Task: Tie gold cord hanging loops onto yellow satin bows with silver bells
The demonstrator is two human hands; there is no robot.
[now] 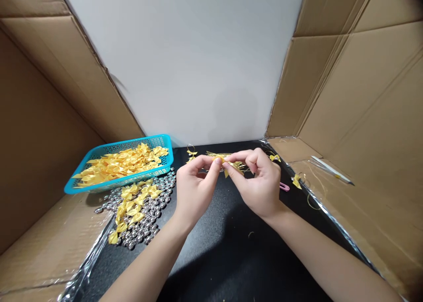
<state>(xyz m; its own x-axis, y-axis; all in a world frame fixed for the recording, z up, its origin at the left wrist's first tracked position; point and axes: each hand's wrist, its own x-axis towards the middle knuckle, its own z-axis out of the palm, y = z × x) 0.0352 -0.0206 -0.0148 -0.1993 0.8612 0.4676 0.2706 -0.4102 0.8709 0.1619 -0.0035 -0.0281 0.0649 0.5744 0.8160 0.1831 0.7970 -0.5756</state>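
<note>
Above the black tabletop (211,231), my left hand (197,183) and my right hand (259,183) meet fingertip to fingertip. Both pinch a small yellow ribbon bow (219,160) between thumb and forefinger. Most of the bow is hidden by the fingers. Just behind the hands lies a bundle of thin gold wire ties (238,164), partly covered by them. Left of my left hand, several yellow bows (134,209) rest on a spread of shiny silver beads (145,231).
A blue plastic basket (167,150) heaped with yellow bows (125,163) stands at the back left. To the right are a pink clip (284,186), a bow with a wire loop (297,181) and a white pen-like tool (332,170). Cardboard walls (363,99) rise on both sides.
</note>
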